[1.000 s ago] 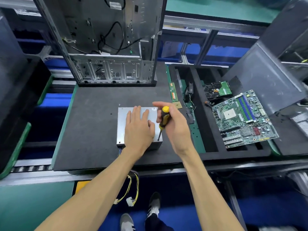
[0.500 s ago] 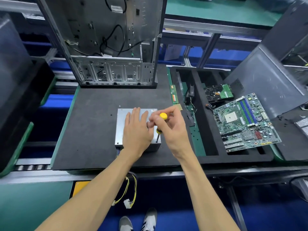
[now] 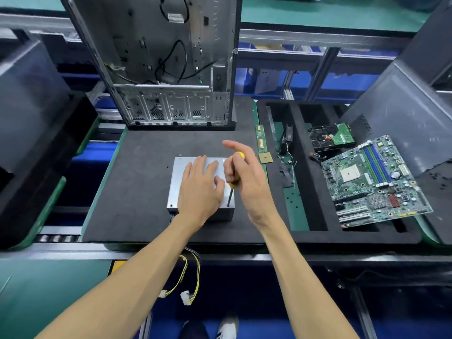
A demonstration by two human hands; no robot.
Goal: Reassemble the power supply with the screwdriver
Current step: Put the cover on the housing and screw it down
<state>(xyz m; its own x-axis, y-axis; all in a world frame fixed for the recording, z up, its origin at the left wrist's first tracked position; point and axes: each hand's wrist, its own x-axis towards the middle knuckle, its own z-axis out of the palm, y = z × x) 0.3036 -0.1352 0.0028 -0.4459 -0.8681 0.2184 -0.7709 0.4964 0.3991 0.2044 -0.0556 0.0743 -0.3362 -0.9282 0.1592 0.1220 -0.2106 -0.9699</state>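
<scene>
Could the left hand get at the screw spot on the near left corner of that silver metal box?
Probably yes: the left hand lies flat on the silver metal power supply box, and the near left corner screw spot beside it is uncovered.

Left hand (image 3: 199, 189) flat on power supply (image 3: 178, 182); right hand (image 3: 247, 177) gripping screwdriver (image 3: 233, 182)

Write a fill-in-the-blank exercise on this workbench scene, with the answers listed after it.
1. The left hand lies flat on the ____ metal power supply box.
2. The right hand grips a screwdriver with a ____ and black handle.
3. The screwdriver's tip meets the box at its near ____ corner.
4. The green motherboard lies to the ____ of the box.

Answers: silver; yellow; right; right
</scene>
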